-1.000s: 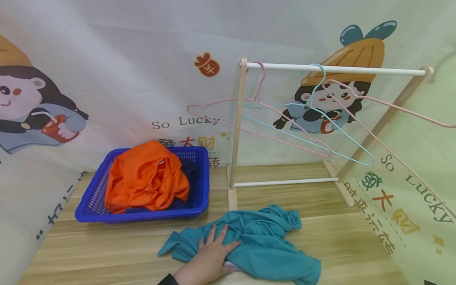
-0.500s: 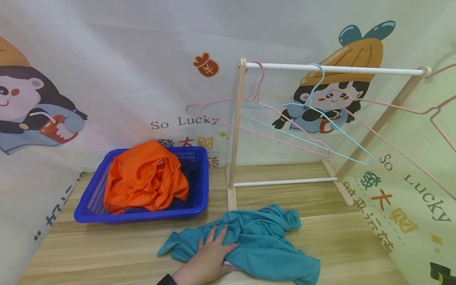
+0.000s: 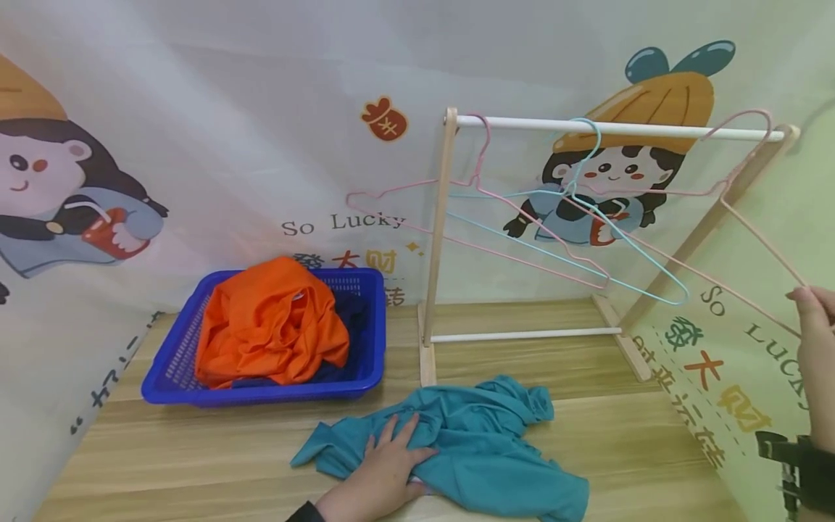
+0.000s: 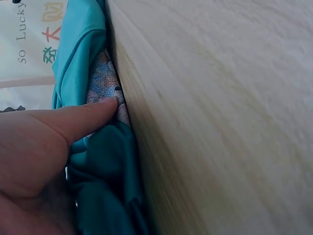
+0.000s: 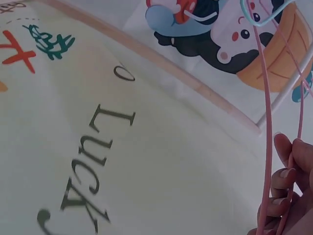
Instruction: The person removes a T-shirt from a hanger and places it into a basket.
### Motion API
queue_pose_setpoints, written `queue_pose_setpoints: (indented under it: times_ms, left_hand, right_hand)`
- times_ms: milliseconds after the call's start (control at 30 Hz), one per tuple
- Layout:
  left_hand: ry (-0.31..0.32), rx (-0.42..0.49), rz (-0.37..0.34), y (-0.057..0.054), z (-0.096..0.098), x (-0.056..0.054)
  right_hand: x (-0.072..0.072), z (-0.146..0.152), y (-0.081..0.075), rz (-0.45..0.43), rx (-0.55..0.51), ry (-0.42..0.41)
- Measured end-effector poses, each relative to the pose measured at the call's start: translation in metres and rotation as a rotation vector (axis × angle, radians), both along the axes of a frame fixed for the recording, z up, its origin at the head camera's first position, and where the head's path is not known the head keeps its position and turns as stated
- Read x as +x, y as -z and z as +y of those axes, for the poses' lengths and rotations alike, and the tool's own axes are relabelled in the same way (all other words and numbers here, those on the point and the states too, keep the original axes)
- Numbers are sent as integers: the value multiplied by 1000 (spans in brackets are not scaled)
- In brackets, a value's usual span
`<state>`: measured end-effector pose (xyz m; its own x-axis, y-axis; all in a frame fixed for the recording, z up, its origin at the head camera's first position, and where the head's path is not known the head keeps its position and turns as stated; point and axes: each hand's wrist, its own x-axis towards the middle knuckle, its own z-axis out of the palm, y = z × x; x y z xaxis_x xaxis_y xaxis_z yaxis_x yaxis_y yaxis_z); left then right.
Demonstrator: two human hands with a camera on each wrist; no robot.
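Observation:
My left hand (image 3: pixel 383 467) rests with spread, fairly straight fingers on a crumpled teal garment (image 3: pixel 483 442) lying on the table. In the left wrist view the thumb (image 4: pixel 93 117) touches a patch of patterned cloth (image 4: pixel 103 81) among the teal folds. At the right edge of the head view, my right hand (image 3: pixel 818 341) grips the lower corner of a pink clothes hanger (image 3: pixel 766 246). Curled fingers (image 5: pixel 281 183) hold its wire in the right wrist view. The hanger's hook overlaps the right end of the rack's white bar (image 3: pixel 678 132); whether it touches, I cannot tell.
Another pink hanger (image 3: pixel 479 185) and a light-blue hanger (image 3: pixel 626 232) hang on the wooden-framed rack (image 3: pixel 435 239). To its left stands a blue plastic basket (image 3: pixel 261 395) holding an orange garment (image 3: pixel 270 326) and dark navy cloth (image 3: pixel 352 319). Printed cloth (image 3: pixel 293 87) forms the backdrop.
The pink hanger swings out to the right, then comes back to the rack, its hook now in view at the bar's right end. My right hand has entered view; the left stays put.

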<state>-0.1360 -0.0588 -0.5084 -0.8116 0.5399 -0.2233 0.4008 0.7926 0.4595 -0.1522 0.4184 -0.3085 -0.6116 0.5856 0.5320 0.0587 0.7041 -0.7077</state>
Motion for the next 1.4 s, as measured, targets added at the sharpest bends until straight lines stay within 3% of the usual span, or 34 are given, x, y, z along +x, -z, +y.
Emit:
queue_pose_setpoints:
  times_ms: [67,300,467,633,867,1133,1400]
  left_hand:
    - [-2,3,3,0,0,0]
    - [-9,21,5,-1,1,0]
    - [-10,32,-2,2,1,0]
    - [-10,41,-2,3,-1,0]
    - [-12,58,-14,1,-1,1]
    - [-21,60,15,-1,1,2]
    - [-77,79,144,1,3,4]
  right_hand:
    - [2,-17,-11,-48,-25,5]
    - [-15,-25,-24,-180,92,-30]
    - [-19,-32,-30,-223,168,-32]
    - [-28,-34,-24,-223,321,-44]
    - [-30,-28,-6,-282,336,-45]
    - [-22,-34,1,-247,281,-46]
    - [-11,-50,12,-67,251,-113]
